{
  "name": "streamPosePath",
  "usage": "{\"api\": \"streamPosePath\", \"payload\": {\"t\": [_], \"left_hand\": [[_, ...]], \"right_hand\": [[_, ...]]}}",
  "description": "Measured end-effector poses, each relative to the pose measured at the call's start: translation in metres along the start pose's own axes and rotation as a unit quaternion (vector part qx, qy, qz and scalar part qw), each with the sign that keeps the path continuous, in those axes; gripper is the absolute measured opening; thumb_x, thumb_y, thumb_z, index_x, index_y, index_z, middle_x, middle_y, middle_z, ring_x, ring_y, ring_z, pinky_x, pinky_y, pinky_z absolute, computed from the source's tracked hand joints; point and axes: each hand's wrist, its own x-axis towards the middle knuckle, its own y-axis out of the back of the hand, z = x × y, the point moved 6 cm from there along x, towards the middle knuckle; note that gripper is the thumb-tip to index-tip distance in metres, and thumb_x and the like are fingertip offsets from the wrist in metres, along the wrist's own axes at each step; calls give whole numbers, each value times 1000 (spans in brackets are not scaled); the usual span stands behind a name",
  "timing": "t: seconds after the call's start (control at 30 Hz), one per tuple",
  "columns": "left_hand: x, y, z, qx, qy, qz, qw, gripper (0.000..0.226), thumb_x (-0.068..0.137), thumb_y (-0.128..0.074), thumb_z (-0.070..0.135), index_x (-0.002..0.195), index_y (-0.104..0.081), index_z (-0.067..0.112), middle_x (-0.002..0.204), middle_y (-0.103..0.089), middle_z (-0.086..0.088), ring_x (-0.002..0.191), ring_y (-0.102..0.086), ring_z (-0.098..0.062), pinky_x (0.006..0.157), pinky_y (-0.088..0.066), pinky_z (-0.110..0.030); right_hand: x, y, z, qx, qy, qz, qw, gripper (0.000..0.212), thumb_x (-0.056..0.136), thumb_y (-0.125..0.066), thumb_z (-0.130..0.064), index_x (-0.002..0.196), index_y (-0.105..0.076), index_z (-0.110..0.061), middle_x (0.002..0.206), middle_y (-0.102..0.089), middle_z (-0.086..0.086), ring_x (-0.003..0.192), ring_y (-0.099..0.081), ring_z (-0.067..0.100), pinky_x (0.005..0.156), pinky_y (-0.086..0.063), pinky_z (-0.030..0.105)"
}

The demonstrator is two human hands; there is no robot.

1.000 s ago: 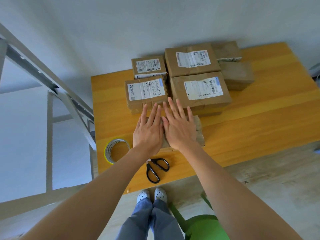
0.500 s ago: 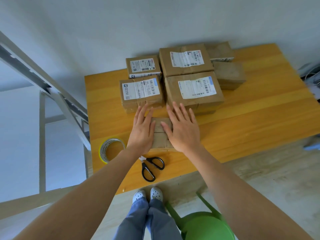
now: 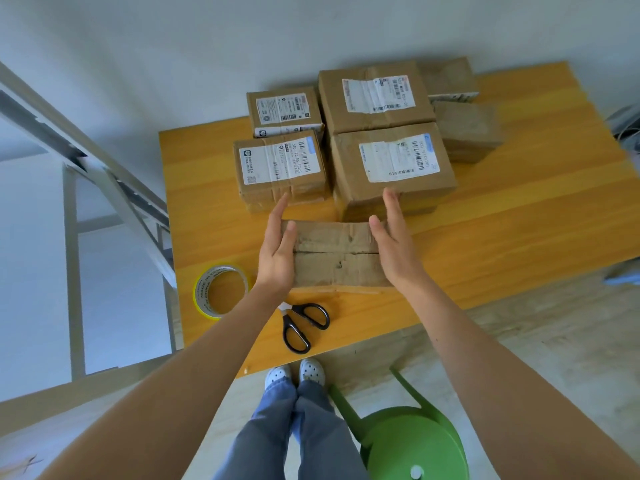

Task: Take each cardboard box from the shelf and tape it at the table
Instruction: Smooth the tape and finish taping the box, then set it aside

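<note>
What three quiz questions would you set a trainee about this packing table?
1. Where does each hand touch the nearest cardboard box?
2. What lies on the table to the left of the left hand? A) tape roll B) knife C) marker pen
3. True or false: the scissors lie on top of that box.
Key: 1. Left hand against its left end, right hand against its right end, fingers straight. 2. A. 3. False: they lie on the table, nearer the person.
</note>
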Motion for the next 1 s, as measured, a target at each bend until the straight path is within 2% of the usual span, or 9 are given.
{"api": "streamPosePath", "payload": {"t": [0.1,0.17,0.23,0.3,0.4,0.5,0.67,0.83,1.0], "left_hand": [[-3,-2,5,176,-59,14,983,44,102,-32,12,143,-38,29,158,-17,1,147,-6,-17,118,-11,-39],[-7,-4,16,315,-136,54,938,41,96,-35,5,131,-51,18,150,-30,-13,141,-17,-34,113,-23,-50],[-14,-9,30,395,-235,67,886,36,89,-38,7,115,-63,10,134,-51,-16,132,-36,-38,106,-33,-55],[-21,-10,40,427,-288,44,856,35,87,-40,13,108,-68,9,127,-60,-11,130,-44,-35,108,-31,-54],[-36,-20,36,511,-276,-49,812,52,95,-26,26,137,-50,7,148,-43,-10,144,-25,-29,118,-13,-49],[-46,-30,15,588,-234,-122,765,62,99,-2,40,153,-13,10,161,-8,-4,148,3,-20,119,1,-43],[-40,-35,3,625,-205,-129,742,65,95,13,44,151,7,13,159,14,-2,144,21,-17,118,9,-41],[-37,-29,2,636,-217,-152,724,68,100,2,49,152,-12,8,160,-9,-9,148,-2,-25,119,-5,-45],[-37,-28,4,636,-174,-177,731,70,98,-7,54,149,-14,7,158,-14,-17,144,-7,-46,114,-21,-58]], "right_hand": [[-1,-1,-1,-200,14,34,979,57,106,-24,-37,156,-7,-16,164,5,-2,150,4,10,122,-9,34],[-7,-1,-13,-353,48,70,932,58,105,-14,-42,156,-8,-14,164,2,1,150,5,14,123,-5,37],[-20,-3,-31,-393,115,68,910,60,103,-7,-44,155,-6,-13,164,1,1,150,6,13,123,2,35],[-38,-16,-38,-393,151,-11,907,65,100,-3,-51,153,6,-15,161,13,-2,148,14,11,121,8,33],[-55,-35,-28,-434,146,-145,877,89,85,-4,-75,148,24,-18,158,28,-2,145,26,11,121,13,35],[-54,-42,-18,-499,160,-173,834,112,70,-1,-89,147,28,-14,156,33,1,143,31,14,121,12,38],[-50,-45,-14,-527,177,-135,820,88,88,-14,-64,150,20,-12,157,28,3,145,25,18,122,9,39],[-48,-42,-16,-497,195,-150,832,86,92,-20,-63,150,21,-14,156,29,-1,145,26,16,117,15,33],[-53,-13,-1,-519,170,-111,831,102,89,-46,-60,150,23,-16,160,22,2,147,19,17,119,6,36]]}}
